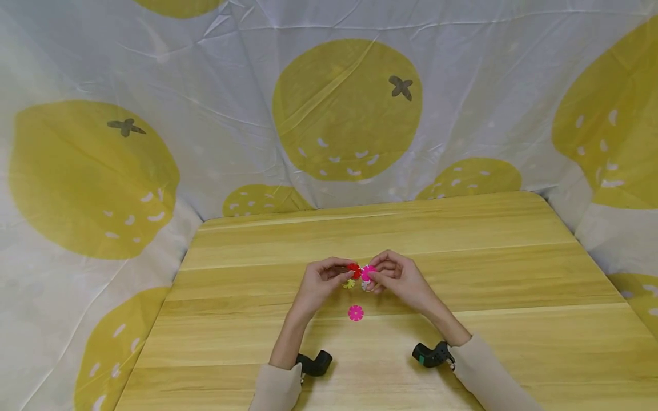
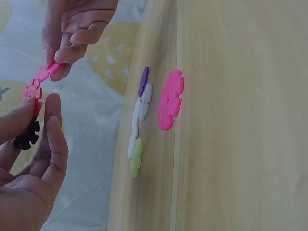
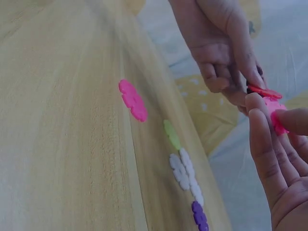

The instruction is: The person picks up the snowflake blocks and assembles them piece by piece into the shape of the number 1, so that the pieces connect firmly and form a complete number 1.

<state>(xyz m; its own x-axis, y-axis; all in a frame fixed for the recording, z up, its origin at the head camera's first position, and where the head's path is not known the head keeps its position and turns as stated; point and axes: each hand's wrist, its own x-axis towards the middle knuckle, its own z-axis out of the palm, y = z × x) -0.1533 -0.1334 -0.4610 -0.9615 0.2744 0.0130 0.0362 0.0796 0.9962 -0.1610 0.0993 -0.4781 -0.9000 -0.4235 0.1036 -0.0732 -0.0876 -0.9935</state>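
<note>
Above the wooden table, my left hand (image 1: 321,282) pinches a red snowflake disc (image 1: 354,270) between thumb and fingers. A black notched disc (image 2: 28,137) shows by the same fingers in the left wrist view. My right hand (image 1: 403,279) pinches a bright pink snowflake disc (image 3: 274,113) by its edge. The red disc (image 3: 264,92) and the pink one meet edge to edge between the two hands, the red tilted nearly edge-on in the right wrist view. Fingers hide part of each disc.
One loose pink disc (image 1: 356,313) lies on the table (image 1: 483,354) nearer the body. Beyond it, under the hands, lie a yellow-green disc (image 2: 137,158), white discs (image 2: 134,127) and a purple disc (image 2: 144,82). A lemon-print cloth (image 1: 462,85) hangs behind the table's far edge.
</note>
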